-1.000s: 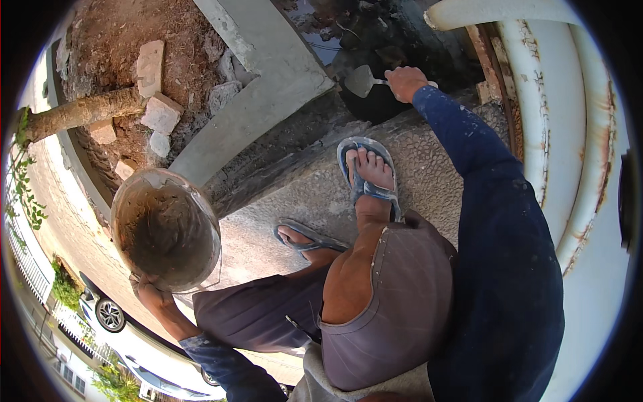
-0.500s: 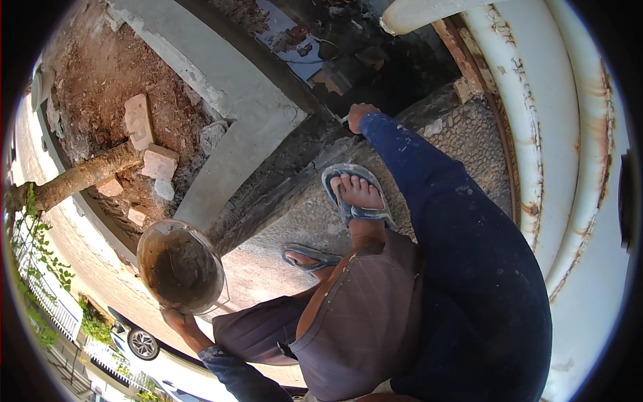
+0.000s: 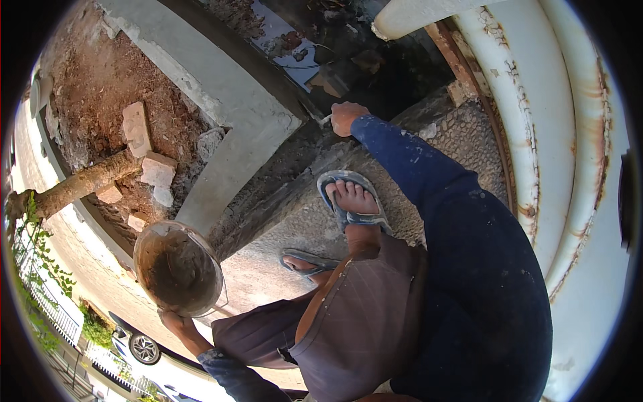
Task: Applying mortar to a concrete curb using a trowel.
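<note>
My left hand (image 3: 177, 324) is closed on the near edge of a bucket (image 3: 216, 264), tilted so its mouth faces up at me. Wet grey-brown mortar (image 3: 177, 268) coats its inside. My right hand (image 3: 347, 118), at the end of a stretched arm in a blue sleeve, is a fist around a trowel (image 3: 325, 120). Only a pale bit of the trowel shows clearly; its blade is seen almost edge-on, close to the inner side of the grey plastered wall (image 3: 264, 110) near its corner. Whether the blade touches the wall I cannot tell.
A dark pit (image 3: 375, 74) with water and rubble lies beyond my right hand. Thick white rusted pipes (image 3: 522, 120) curve along the right. Left of the wall are soil, bricks (image 3: 137, 128) and a tree trunk (image 3: 90, 179). My sandalled feet (image 3: 355, 199) stand on rough concrete.
My right hand has moved slightly left with the trowel, nearer the wall's corner. My left hand and the bucket stay nearly in place; the whole view has shifted a little.
</note>
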`<state>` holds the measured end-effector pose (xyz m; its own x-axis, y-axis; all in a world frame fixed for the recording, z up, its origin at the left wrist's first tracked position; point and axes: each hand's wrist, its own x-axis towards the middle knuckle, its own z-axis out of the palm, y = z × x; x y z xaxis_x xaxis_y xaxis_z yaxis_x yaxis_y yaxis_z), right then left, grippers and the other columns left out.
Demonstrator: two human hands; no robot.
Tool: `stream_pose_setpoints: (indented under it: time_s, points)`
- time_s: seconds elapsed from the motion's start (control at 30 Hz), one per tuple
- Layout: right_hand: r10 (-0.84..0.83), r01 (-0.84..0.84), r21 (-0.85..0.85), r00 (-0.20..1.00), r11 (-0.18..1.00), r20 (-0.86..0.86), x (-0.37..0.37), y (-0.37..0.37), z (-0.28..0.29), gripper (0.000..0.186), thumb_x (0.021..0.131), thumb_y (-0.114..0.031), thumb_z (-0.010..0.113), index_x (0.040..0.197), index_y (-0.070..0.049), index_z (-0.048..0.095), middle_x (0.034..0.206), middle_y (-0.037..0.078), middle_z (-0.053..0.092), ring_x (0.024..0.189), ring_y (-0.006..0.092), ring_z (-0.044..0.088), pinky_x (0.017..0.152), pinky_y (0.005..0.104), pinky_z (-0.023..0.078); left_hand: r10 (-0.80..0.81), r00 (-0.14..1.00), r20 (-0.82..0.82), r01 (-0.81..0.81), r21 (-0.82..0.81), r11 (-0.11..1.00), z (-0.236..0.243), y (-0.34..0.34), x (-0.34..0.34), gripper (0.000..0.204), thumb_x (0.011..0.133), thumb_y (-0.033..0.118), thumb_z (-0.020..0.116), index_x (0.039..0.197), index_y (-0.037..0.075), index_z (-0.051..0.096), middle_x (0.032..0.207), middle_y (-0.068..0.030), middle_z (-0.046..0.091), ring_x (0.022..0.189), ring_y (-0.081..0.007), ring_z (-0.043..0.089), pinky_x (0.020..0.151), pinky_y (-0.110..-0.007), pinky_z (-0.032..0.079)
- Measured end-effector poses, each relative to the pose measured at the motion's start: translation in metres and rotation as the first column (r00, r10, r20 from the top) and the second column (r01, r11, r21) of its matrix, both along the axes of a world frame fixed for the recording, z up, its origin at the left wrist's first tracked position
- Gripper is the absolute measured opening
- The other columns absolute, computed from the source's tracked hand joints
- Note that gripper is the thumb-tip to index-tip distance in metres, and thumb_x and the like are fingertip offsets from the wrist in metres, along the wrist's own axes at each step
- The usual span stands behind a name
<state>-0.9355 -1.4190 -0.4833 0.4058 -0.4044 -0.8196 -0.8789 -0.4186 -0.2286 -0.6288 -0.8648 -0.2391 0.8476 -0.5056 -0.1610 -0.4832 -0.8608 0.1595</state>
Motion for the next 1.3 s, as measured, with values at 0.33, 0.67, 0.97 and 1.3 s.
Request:
stream_pose_setpoints:
  time_s: [0.33, 0.67, 0.97, 1.3]
  points:
    - [-0.058, 0.058, -0.028, 0.998, 0.998, 0.019, -0.014, -0.015, 0.011, 0.031, 0.081, -0.014, 0.057, 0.109, -0.003, 0.064, 0.11, 0.022, 0.064, 0.105, 0.0372, 0.061, 0.087, 0.0446, 0.05, -0.031, 0.995, 0.09, 0.029, 0.019, 0.999, 0.008, -0.016, -0.009, 0.023, 0.069, 0.001, 0.051, 0.082, -0.008, 0.067, 0.071, -0.0278, 0.06, 0.067, -0.042, 0.055, 0.063, -0.045, 0.043]
    - [0.057, -0.042, -0.099, 0.987, 0.994, 0.147, 0.0, 0.003, 0.054, 0.03, 0.084, -0.016, 0.056, 0.109, 0.0, 0.058, 0.105, 0.022, 0.065, 0.101, 0.0375, 0.063, 0.086, 0.0461, 0.05, -0.258, 0.949, 0.183, 0.215, 0.226, 0.95, 0.011, -0.011, -0.007, 0.022, 0.074, 0.005, 0.048, 0.079, -0.006, 0.066, 0.072, -0.0277, 0.06, 0.067, -0.0439, 0.053, 0.064, -0.049, 0.042]
    - [0.09, -0.085, -0.098, 0.995, 0.992, 0.041, -0.015, -0.017, 0.072, 0.03, 0.083, -0.015, 0.056, 0.108, 0.0, 0.06, 0.108, 0.022, 0.065, 0.102, 0.0381, 0.062, 0.086, 0.0457, 0.05, 0.077, 0.996, 0.045, -0.079, 0.029, 0.996, 0.007, -0.005, -0.004, 0.026, 0.075, 0.006, 0.047, 0.084, -0.006, 0.067, 0.078, -0.0283, 0.062, 0.07, -0.0459, 0.053, 0.07, -0.048, 0.043]
    - [0.142, -0.116, -0.143, 0.972, 0.983, 0.19, 0.023, -0.006, 0.104, 0.03, 0.082, -0.014, 0.056, 0.107, 0.002, 0.058, 0.107, 0.024, 0.064, 0.101, 0.0393, 0.062, 0.085, 0.0463, 0.05, 0.175, 0.985, -0.001, -0.175, -0.035, 0.984, 0.002, -0.009, -0.003, 0.025, 0.071, 0.001, 0.047, 0.083, -0.008, 0.067, 0.082, -0.0281, 0.061, 0.075, -0.04, 0.054, 0.073, -0.047, 0.044]
